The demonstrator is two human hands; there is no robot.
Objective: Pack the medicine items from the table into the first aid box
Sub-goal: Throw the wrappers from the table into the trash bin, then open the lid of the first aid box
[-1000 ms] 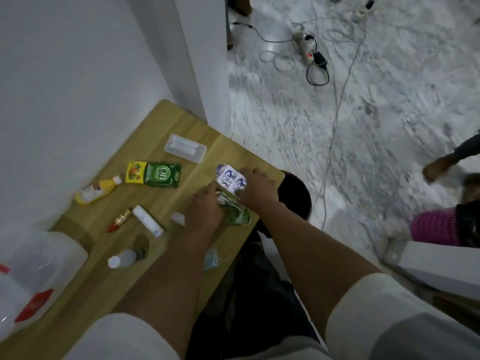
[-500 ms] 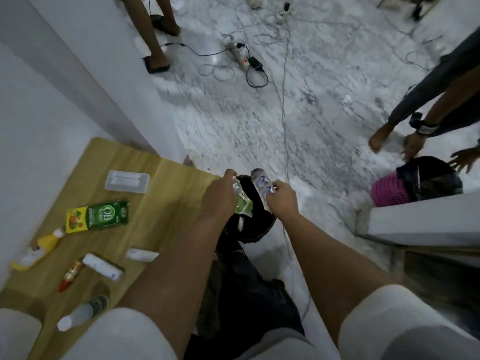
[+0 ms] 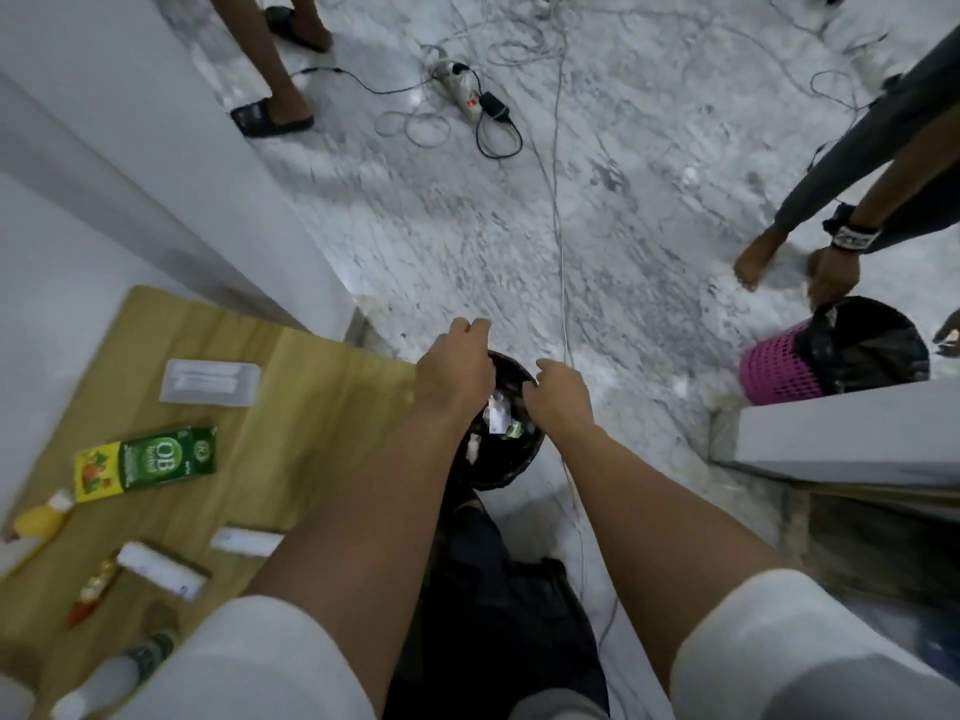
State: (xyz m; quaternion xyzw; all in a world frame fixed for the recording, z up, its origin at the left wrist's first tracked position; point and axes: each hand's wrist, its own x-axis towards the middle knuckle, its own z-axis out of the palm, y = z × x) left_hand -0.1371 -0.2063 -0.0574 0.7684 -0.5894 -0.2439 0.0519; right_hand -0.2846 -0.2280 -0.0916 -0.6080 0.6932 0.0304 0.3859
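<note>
My left hand [image 3: 454, 368] and right hand [image 3: 558, 397] hung over the black bin [image 3: 511, 459] on the floor just past the wooden surface [image 3: 322, 407], both loosely curled and holding nothing. White and green wrappers [image 3: 500, 418] lay inside the bin. On the surface sat the green OB Herbal box [image 3: 148, 462], a clear plastic case [image 3: 210, 381], a yellow bottle [image 3: 36, 522] and a white tube [image 3: 161, 563].
</note>
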